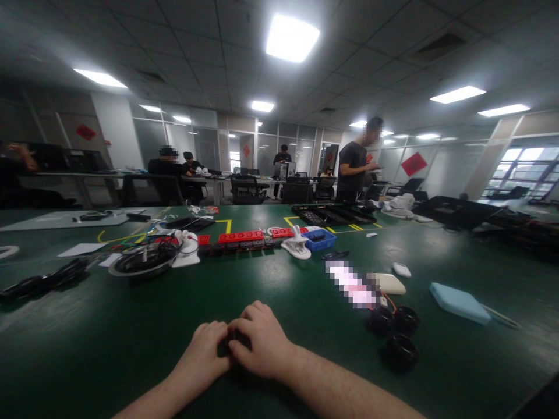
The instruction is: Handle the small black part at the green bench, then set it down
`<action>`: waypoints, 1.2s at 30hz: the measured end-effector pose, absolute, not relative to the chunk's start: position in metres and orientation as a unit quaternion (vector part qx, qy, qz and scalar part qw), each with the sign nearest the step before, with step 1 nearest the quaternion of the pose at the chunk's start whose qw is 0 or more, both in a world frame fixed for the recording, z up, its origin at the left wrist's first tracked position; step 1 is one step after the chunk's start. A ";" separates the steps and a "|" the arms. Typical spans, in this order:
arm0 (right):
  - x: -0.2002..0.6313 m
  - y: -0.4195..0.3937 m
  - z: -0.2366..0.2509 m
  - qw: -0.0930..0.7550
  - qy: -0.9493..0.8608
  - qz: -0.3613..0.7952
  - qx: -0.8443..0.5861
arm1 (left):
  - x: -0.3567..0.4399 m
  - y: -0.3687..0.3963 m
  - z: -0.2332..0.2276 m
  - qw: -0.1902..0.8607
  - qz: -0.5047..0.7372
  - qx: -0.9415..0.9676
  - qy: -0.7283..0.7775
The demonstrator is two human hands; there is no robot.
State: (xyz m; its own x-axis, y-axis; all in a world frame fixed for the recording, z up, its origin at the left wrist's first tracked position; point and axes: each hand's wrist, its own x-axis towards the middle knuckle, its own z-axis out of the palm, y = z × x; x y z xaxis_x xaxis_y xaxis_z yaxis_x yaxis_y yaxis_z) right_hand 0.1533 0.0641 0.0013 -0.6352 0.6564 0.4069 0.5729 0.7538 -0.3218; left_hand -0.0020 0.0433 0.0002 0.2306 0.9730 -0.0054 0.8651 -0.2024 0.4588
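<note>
My left hand [204,350] and my right hand [264,342] meet low in the middle of the view, just above the green table. Between them is a small dark object [238,340], mostly covered by the fingers, so its kind cannot be made out. The right fingers curl over its top and side, with the thumb near the left hand. The left fingers close on it from the other side. To the right of the hands sit three black round parts [402,350], near some orange wires.
Beyond the hands stand a red-and-black row of parts [244,240], a white clamp-like stand [297,247], a blue bin [320,240] and a metal bowl [142,262] with cables. A light-blue case [459,302] and a cream box [386,283] lie right. Several people are farther back.
</note>
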 end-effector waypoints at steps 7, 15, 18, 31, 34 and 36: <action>0.155 0.066 0.004 0.250 -0.898 0.106 -0.347 | -0.003 0.044 -0.004 0.184 0.145 0.768 0.596; 0.156 0.067 0.005 0.233 -0.909 0.087 -0.336 | -0.003 0.043 -0.001 0.202 0.147 0.766 0.592; 0.158 0.067 0.009 0.225 -0.915 0.087 -0.323 | -0.001 0.042 0.002 0.212 0.138 0.760 0.599; 0.153 0.059 0.002 0.285 -0.918 0.049 -0.270 | -0.004 0.049 -0.005 0.206 0.137 0.761 0.600; 0.153 0.060 -0.002 0.308 -0.912 0.047 -0.267 | -0.005 0.051 -0.008 0.193 0.136 0.757 0.609; 0.153 0.061 -0.004 0.316 -0.909 0.054 -0.267 | -0.006 0.052 -0.009 0.181 0.142 0.751 0.619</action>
